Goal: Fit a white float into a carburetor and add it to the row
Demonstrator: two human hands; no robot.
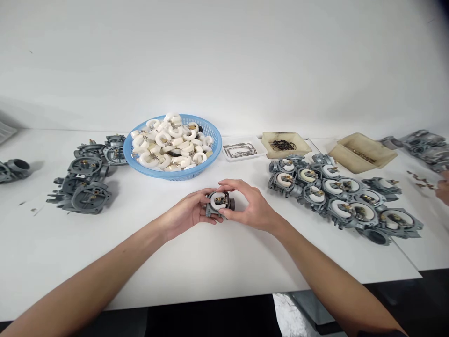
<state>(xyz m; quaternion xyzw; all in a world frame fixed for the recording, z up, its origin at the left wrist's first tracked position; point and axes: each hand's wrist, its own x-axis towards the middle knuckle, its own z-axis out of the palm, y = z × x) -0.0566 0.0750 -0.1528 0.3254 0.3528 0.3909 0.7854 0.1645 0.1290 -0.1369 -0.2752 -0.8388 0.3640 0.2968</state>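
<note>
I see my left hand (187, 213) and right hand (249, 206) both closed around 1 small grey metal carburettor body (219, 204) with a white float, held just above the white table (210, 262), near the blue plastic basket (210, 154) of white floats

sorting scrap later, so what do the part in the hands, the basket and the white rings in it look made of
Part held by left hand and right hand: likely cast metal, dull grey matte.
Basket: plastic, light blue open mesh.
White rings: probably plastic or foam, smooth off-white; cannot tell which.
</note>
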